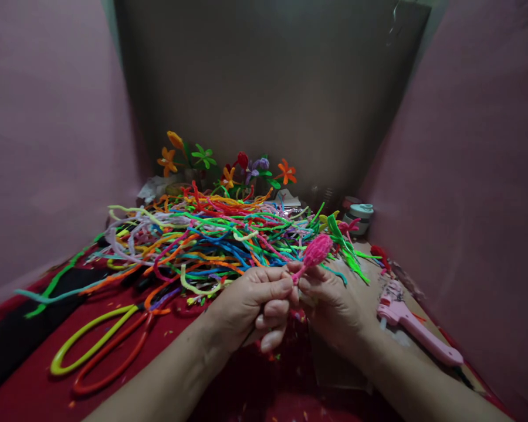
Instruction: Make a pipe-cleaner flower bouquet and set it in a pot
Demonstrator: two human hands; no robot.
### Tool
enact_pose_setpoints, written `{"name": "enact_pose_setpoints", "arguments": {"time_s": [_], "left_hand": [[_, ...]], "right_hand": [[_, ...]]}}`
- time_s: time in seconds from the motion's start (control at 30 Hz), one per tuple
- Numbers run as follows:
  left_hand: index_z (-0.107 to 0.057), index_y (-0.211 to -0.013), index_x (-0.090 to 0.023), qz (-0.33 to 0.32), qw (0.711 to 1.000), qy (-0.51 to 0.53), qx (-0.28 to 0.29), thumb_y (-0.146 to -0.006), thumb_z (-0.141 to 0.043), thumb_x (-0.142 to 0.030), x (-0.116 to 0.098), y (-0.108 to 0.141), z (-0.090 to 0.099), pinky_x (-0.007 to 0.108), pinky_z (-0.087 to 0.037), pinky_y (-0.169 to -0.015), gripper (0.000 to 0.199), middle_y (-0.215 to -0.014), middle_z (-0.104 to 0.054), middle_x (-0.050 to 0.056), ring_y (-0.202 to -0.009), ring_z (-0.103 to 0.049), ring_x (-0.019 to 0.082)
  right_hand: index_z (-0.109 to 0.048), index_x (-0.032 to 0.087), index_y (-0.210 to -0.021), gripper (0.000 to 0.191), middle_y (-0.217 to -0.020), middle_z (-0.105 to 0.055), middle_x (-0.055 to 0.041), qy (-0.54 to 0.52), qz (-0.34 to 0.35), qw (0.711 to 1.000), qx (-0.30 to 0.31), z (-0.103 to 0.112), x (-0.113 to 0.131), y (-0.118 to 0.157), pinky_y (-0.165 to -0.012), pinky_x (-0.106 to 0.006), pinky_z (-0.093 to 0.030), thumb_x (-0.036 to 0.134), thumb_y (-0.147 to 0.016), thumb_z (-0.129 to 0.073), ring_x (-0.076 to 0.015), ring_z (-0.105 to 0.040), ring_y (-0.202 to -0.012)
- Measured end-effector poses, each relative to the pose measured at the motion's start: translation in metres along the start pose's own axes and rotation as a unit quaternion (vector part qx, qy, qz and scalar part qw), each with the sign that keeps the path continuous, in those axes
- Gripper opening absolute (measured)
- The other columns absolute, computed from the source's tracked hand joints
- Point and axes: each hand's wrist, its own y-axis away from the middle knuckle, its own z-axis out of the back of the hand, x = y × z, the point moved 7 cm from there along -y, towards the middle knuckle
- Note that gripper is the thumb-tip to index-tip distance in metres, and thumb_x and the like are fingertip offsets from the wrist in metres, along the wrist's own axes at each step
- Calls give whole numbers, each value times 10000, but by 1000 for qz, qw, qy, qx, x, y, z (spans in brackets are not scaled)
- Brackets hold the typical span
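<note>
A pink fuzzy bud point(317, 251) made of pipe cleaner tilts up to the right, its narrow lower end between both hands. My left hand point(264, 302) pinches that lower end with thumb and forefinger, the other fingers curled. On the right side of the stem, my right hand point(328, 293) is also closed on it, its fingertips close to those of my left hand. Behind the hands lies a large heap of coloured pipe cleaners point(211, 234).
Scissors with yellow and red handles point(110, 366) lie at the left on the red cloth point(158, 398). A pink glue gun point(416, 328) rests at the right. Pipe-cleaner flowers point(205, 156) stand behind the heap, and a lidded jar point(359, 220) stands at the back right.
</note>
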Motion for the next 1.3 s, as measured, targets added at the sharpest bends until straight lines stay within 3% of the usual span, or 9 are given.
{"name": "enact_pose_setpoints", "arguments": {"time_s": [0.13, 0.3, 0.4, 0.6, 0.73, 0.87, 1.03, 1.17, 1.3], "left_hand": [[-563, -739, -131, 20, 999, -2, 39, -836, -483, -240, 2, 2, -3, 162, -386, -283, 167, -412, -299, -99, -277, -204, 21], [-572, -736, -140, -5, 978, -194, -73, -823, -502, -357, -9, 3, 1, 169, -352, -318, 245, -409, -347, -88, -298, -291, 39], [-585, -765, -147, -80, 905, -388, -156, -828, -490, -337, -23, 6, -1, 173, -328, -381, 222, -468, -433, -64, -375, -388, 59], [-564, -896, -158, -221, 683, -655, -235, -836, -489, -272, -31, 15, -8, 221, -377, -552, 149, -689, -601, 9, -583, -529, 120], [-556, -869, -162, -268, 644, -681, -223, -886, -384, -226, -29, 17, -9, 209, -373, -557, 185, -689, -590, 13, -580, -533, 109], [-538, -719, -169, -259, 682, -643, -236, -877, -385, -195, -33, 17, -6, 192, -333, -513, 222, -582, -485, -30, -510, -442, 81], [-489, -611, -166, -183, 819, -490, -237, -852, -440, -277, -33, 11, 1, 174, -299, -436, 269, -515, -401, -54, -459, -362, 65], [-530, -700, -167, -48, 953, -252, -163, -815, -494, -367, -14, 5, 4, 159, -259, -304, 233, -421, -319, -95, -311, -245, 43], [-535, -721, -156, 26, 996, -75, -51, -774, -559, -357, -2, 4, -2, 144, -290, -277, 209, -446, -287, -107, -327, -150, 24]], "right_hand": [[-693, 202, -769, 168, -588, -581, 22, 11, 6, 1000, 22, -3, 0, 2, -545, -209, -380, 185, -605, -722, -89, -487, -554], [-689, 205, -738, 153, -565, -560, 34, 19, 14, 1000, -9, 5, 1, -1, -528, -217, -366, 161, -595, -718, -80, -449, -502], [-689, 191, -681, 97, -550, -576, 24, 24, 12, 999, -35, 8, 0, -2, -536, -231, -381, 168, -591, -717, -98, -471, -507], [-699, 188, -754, 145, -641, -639, 5, 23, 26, 998, -52, 11, 1, -2, -592, -244, -428, 144, -616, -705, -116, -539, -571], [-684, 187, -730, 136, -667, -643, 17, 27, 21, 997, -66, 16, -2, -2, -596, -227, -432, 151, -607, -729, -101, -547, -583], [-689, 196, -772, 144, -713, -654, 10, 45, 12, 997, -59, 14, -3, -1, -589, -231, -433, 185, -633, -726, -107, -548, -600], [-682, 190, -752, 92, -670, -620, 9, 53, 14, 997, -55, 11, -3, -1, -571, -229, -429, 178, -663, -699, -110, -534, -595], [-671, 187, -740, 105, -615, -569, 24, 35, 10, 999, -40, 8, -1, 0, -542, -220, -403, 193, -642, -709, -90, -481, -541], [-670, 180, -731, 131, -589, -546, 28, 45, 14, 999, -26, 5, 2, 1, -542, -210, -379, 203, -616, -726, -83, -465, -540]]}}
